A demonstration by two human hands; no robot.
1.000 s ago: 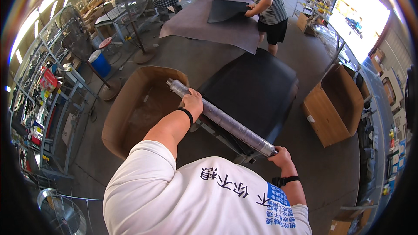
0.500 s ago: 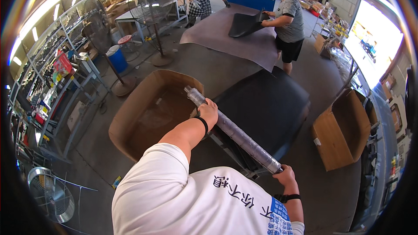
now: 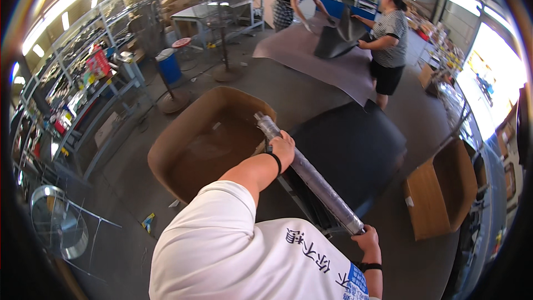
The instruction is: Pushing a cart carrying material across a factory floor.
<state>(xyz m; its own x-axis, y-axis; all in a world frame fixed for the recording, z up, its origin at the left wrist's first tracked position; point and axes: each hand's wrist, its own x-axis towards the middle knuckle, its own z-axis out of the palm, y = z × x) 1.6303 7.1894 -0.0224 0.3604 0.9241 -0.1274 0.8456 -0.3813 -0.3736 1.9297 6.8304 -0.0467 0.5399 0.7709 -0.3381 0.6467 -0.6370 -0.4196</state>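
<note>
A long, slim roll point(image 3: 325, 186) wrapped in shiny clear plastic slants across in front of me, its far end up to the left. My left hand point(image 3: 282, 150) is closed around it near that far end. At the near right end, my right hand point(image 3: 367, 239) grips it, its fingers partly hidden. Below the roll lies a broad black sheet point(image 3: 355, 144) on a low support, part of whose frame shows under the roll. A large open cardboard box point(image 3: 164, 153) stands beside it on the left, with the roll's far tip above its edge.
Two people handle a dark sheet point(image 3: 336, 39) over a table covered in brownish material point(image 3: 288, 44). Another open cardboard box point(image 3: 425, 200) stands at right. Standing fans point(image 3: 225, 72), a blue bin point(image 3: 169, 66) and loaded racks point(image 3: 83, 116) are at left. A round metal fan point(image 3: 58, 222) sits lower left.
The view has shifted, so the surroundings sit further right and lower. Both hands keep their hold on the roll. Across the room, the two people have raised the dark sheet, and one leans in closer.
</note>
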